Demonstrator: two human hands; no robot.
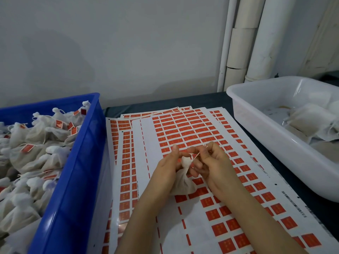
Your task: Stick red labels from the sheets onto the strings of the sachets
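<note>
Above the label sheets [192, 136], her left hand [167, 171] grips the sachet [183, 178]; right hand [212, 162] pinches its string [196, 156].

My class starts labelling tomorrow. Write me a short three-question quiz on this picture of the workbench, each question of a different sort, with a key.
1. Multiple choice: sachets already bearing red labels lie in A) the blue crate, B) a cardboard box, C) a metal tray.
2. True or false: the white tub stands to the right of the label sheets.
3. Short answer: the left hand holds a sachet; what does the right hand pinch?
Key: 1 A. 2 True. 3 The sachet's string.
</note>
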